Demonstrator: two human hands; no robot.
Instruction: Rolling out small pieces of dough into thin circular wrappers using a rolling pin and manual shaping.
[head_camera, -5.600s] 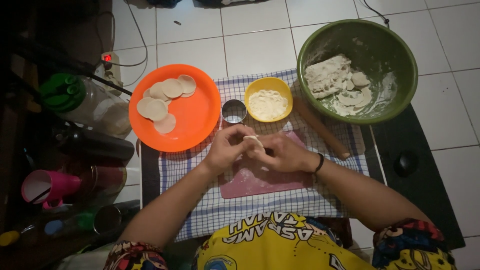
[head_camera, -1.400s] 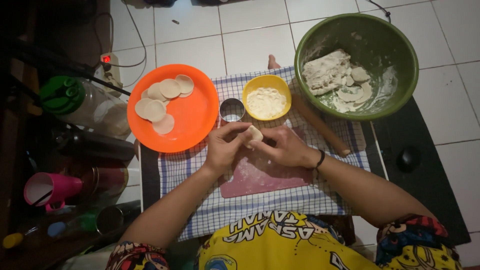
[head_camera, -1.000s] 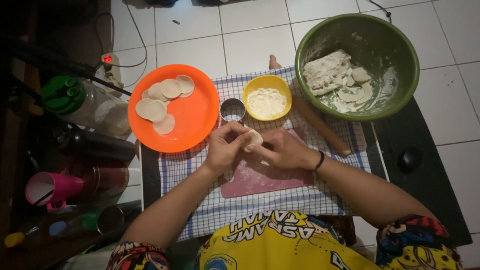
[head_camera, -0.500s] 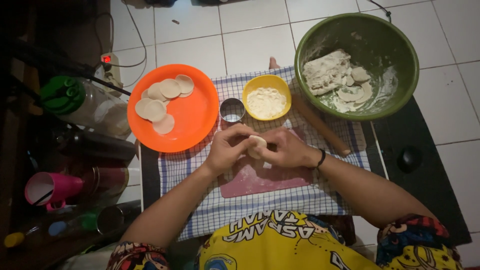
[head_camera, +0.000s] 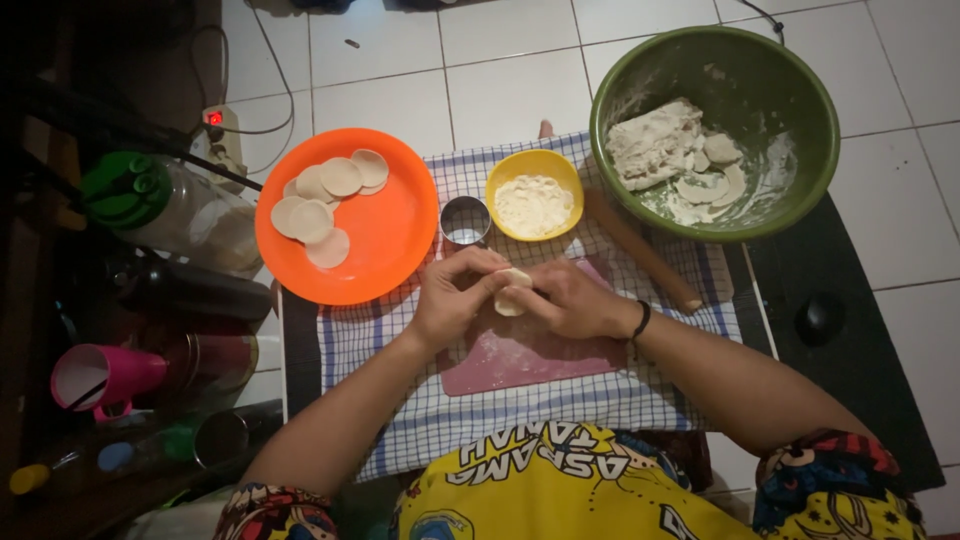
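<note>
Dough (head_camera: 513, 292) is what I see pinched between both hands above the pink board (head_camera: 520, 355), left hand (head_camera: 455, 297) and right hand (head_camera: 570, 300) closed on it, near the yellow bowl (head_camera: 535, 195) and metal cutter (head_camera: 465, 220).

Beside my work sit an orange plate (head_camera: 395, 240) of dough rounds (head_camera: 322, 205), a yellow bowl (head_camera: 535, 165), a green bowl (head_camera: 790, 100), and a rolling pin (head_camera: 645, 255).

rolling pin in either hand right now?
No. The rolling pin lies on the checked cloth beside the green bowl, while both hands pinch a dough piece.
</note>
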